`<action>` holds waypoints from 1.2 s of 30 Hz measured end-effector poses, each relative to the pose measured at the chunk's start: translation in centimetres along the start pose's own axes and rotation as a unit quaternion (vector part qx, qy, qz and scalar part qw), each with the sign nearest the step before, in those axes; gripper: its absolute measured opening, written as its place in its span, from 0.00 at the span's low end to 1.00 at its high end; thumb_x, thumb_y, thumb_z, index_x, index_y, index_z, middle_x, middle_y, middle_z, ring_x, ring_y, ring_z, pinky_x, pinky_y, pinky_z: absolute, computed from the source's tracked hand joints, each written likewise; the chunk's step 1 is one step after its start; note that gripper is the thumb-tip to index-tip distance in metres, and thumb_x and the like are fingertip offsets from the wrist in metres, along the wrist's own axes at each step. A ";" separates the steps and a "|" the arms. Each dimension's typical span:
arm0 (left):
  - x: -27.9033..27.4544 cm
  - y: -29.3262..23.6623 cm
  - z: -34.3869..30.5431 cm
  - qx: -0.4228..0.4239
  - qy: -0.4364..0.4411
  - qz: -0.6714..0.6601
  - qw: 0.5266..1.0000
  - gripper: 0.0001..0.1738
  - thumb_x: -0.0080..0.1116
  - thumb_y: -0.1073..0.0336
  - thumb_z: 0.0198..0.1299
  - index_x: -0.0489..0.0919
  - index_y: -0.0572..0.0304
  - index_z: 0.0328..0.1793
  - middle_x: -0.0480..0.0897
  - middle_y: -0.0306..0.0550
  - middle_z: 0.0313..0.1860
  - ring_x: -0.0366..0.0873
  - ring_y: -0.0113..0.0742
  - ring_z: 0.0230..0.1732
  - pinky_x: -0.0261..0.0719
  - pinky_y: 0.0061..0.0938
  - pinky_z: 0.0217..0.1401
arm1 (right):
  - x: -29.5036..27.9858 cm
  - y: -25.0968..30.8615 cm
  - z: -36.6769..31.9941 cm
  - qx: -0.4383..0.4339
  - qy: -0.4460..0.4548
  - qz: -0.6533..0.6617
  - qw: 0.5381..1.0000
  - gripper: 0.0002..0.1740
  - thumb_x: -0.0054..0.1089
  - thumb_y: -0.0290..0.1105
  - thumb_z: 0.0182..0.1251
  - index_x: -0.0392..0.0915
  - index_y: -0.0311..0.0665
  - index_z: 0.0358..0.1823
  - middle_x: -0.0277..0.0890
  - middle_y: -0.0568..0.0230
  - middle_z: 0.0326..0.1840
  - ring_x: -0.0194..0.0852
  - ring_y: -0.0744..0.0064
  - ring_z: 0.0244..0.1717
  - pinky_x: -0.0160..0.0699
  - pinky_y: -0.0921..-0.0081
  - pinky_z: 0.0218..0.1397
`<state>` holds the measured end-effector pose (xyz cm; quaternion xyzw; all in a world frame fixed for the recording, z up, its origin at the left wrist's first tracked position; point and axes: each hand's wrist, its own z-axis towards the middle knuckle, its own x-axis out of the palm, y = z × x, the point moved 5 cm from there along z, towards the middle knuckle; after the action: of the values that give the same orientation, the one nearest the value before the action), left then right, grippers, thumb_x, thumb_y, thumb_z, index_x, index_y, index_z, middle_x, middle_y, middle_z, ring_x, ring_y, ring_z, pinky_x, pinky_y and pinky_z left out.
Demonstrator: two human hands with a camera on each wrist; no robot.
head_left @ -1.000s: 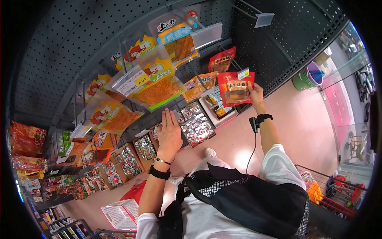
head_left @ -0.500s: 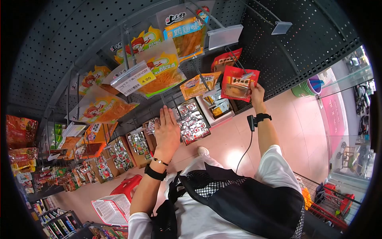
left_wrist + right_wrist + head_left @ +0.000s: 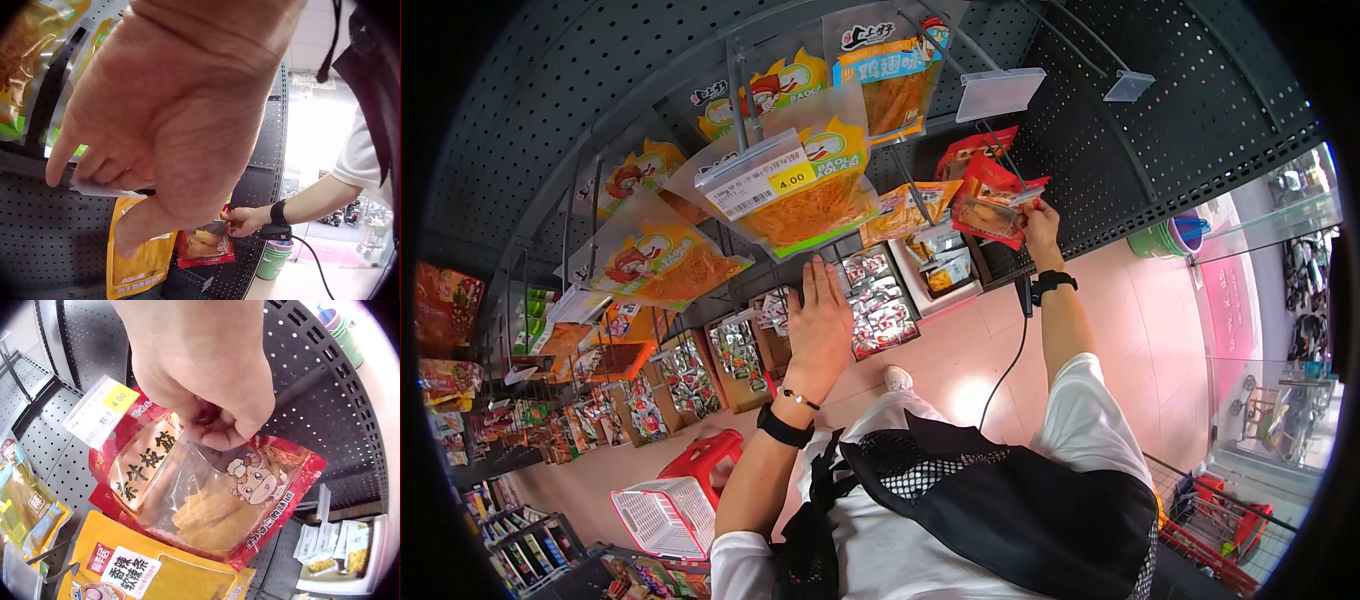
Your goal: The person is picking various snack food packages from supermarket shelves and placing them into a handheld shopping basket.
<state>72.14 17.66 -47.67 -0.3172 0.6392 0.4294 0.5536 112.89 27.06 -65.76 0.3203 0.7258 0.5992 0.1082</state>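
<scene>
My right hand (image 3: 1042,232) pinches the edge of a red snack bag (image 3: 985,203) with a clear window, at a hook on the pegboard. In the right wrist view the bag (image 3: 219,506) tilts under my fingers, a price tag (image 3: 103,412) at its upper left corner. Behind it hangs another red bag (image 3: 972,150). My left hand (image 3: 820,325) is held out with straight fingers below a hanging bag of orange shreds (image 3: 815,205). In the left wrist view its fingers overlap a clear tag holder (image 3: 100,187) above a yellow packet (image 3: 140,269).
More snack bags (image 3: 665,260) hang on hooks to the left. Low boxes of small packets (image 3: 880,310) stand below. A bare hook with a blank tag (image 3: 1130,85) juts out at the upper right. Nested buckets (image 3: 1165,238) and a shopping basket (image 3: 665,515) are on the floor.
My right hand has turned the red bag from facing me to a tilt and brought it nearer the red bag behind. The left hand keeps nearly the same pose as the view shifts slightly.
</scene>
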 end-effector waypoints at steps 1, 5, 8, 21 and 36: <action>0.0 0.0 0.0 -0.005 0.009 -0.006 1.000 0.37 0.55 0.72 0.50 0.62 0.79 0.68 0.60 0.67 0.72 0.61 0.52 0.72 0.68 0.42 0.66 | 0.1 0.2 0.2 0.004 0.007 -0.001 1.000 0.05 0.51 0.25 0.69 0.75 0.33 0.35 0.71 0.67 0.24 0.65 0.79 0.18 0.66 0.81 0.22; 0.2 -0.1 -0.2 -0.006 0.016 -0.012 1.000 0.37 0.55 0.73 0.49 0.61 0.79 0.68 0.59 0.67 0.72 0.61 0.52 0.72 0.68 0.43 0.66 | -0.7 0.4 0.7 0.018 0.019 -0.018 0.999 0.04 0.50 0.22 0.68 0.74 0.34 0.36 0.72 0.66 0.25 0.66 0.77 0.20 0.70 0.79 0.25; 0.4 -0.4 -0.1 -0.010 0.010 -0.014 1.000 0.37 0.55 0.73 0.49 0.61 0.79 0.68 0.59 0.67 0.72 0.60 0.52 0.72 0.68 0.43 0.66 | -1.0 0.2 1.0 0.023 0.032 -0.022 0.999 0.04 0.50 0.20 0.67 0.75 0.34 0.36 0.73 0.66 0.27 0.67 0.77 0.21 0.69 0.79 0.26; 1.0 -0.8 -0.2 -0.016 -0.008 -0.018 1.000 0.37 0.56 0.71 0.49 0.62 0.79 0.68 0.61 0.68 0.71 0.61 0.55 0.71 0.70 0.44 0.63 | 1.7 -3.5 -4.5 -0.022 -0.052 0.026 0.998 0.19 0.53 0.15 0.56 0.69 0.34 0.50 0.70 0.62 0.42 0.78 0.68 0.41 0.84 0.68 0.43; 2.4 6.0 -14.3 0.135 0.004 -0.506 0.852 0.20 0.61 0.66 0.48 0.75 0.71 0.47 0.77 0.65 0.44 0.76 0.61 0.48 0.75 0.46 0.47 | 15.4 -33.9 -44.7 0.345 0.599 -0.289 0.662 0.15 0.51 0.30 0.66 0.74 0.28 0.48 0.80 0.51 0.38 0.82 0.53 0.40 0.83 0.62 0.42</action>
<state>60.16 7.56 -48.52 -0.5204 0.4442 -0.0011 0.7293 65.46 -2.11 -82.53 -0.3191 0.8447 0.3069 -0.3007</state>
